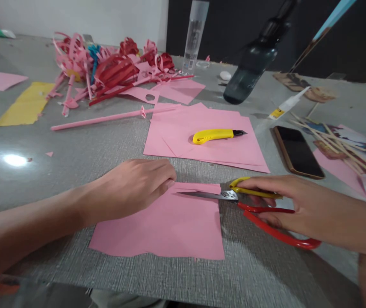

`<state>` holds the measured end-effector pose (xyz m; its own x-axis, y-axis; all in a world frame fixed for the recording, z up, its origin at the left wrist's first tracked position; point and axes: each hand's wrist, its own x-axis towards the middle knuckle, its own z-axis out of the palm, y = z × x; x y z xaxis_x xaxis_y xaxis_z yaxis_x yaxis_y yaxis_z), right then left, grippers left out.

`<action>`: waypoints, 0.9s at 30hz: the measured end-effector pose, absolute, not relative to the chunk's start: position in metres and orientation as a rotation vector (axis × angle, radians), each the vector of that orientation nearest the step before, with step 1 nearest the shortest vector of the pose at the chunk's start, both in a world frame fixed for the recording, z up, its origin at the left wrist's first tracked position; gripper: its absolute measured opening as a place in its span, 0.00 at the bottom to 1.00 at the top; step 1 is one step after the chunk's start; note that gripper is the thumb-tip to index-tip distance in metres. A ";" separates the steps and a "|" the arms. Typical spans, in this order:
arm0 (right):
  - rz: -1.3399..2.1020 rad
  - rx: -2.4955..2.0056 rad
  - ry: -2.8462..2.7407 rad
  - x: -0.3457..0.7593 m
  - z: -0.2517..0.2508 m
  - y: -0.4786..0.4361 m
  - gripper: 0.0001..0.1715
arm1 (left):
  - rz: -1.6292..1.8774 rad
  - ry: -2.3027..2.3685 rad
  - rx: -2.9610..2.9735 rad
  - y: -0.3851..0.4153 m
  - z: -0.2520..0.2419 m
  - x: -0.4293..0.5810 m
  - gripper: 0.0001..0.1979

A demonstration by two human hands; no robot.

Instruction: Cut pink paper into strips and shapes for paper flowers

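Note:
My right hand (285, 201) is closed round the handles of a pair of scissors (229, 195), one loop yellow and the other red. The blades lie along the far edge of a pink paper sheet (170, 231), where a narrow pink strip (199, 187) runs above them. My left hand (138, 184) rests on the far left part of this sheet, fingers curled and pressed together near the strip's left end. Its fingertips are partly hidden, but they appear to pinch the paper. The sheet's near edge is wavy.
Behind lies a stack of pink paper (202, 149) with a yellow box cutter (215, 136) on it. A phone (296, 149), a glue bottle (288, 102), thin sticks (340, 145) and a dark bottle (250, 64) stand or lie rightward. Paper flowers (115, 68) pile up at back left.

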<state>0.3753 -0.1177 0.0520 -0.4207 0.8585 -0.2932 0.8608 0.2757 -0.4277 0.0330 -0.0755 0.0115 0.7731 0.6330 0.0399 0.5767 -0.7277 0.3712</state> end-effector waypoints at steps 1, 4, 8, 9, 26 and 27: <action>-0.837 1.673 2.497 0.377 0.052 -0.117 0.25 | 0.230 0.925 2.626 -0.076 0.011 0.033 0.10; -0.831 1.696 2.456 0.377 0.053 -0.116 0.27 | 0.226 0.914 2.627 -0.076 0.011 0.033 0.10; -0.857 1.683 2.441 0.374 0.056 -0.115 0.26 | 0.236 0.908 2.628 -0.076 0.011 0.033 0.11; -0.861 1.667 2.450 0.374 0.055 -0.114 0.26 | 0.241 0.904 2.628 -0.076 0.011 0.033 0.11; -0.760 1.647 2.521 0.381 0.049 -0.113 0.23 | 0.226 0.908 2.590 -0.076 0.012 0.033 0.10; -0.756 1.649 2.532 0.380 0.049 -0.113 0.23 | 0.227 0.905 2.593 -0.076 0.012 0.034 0.10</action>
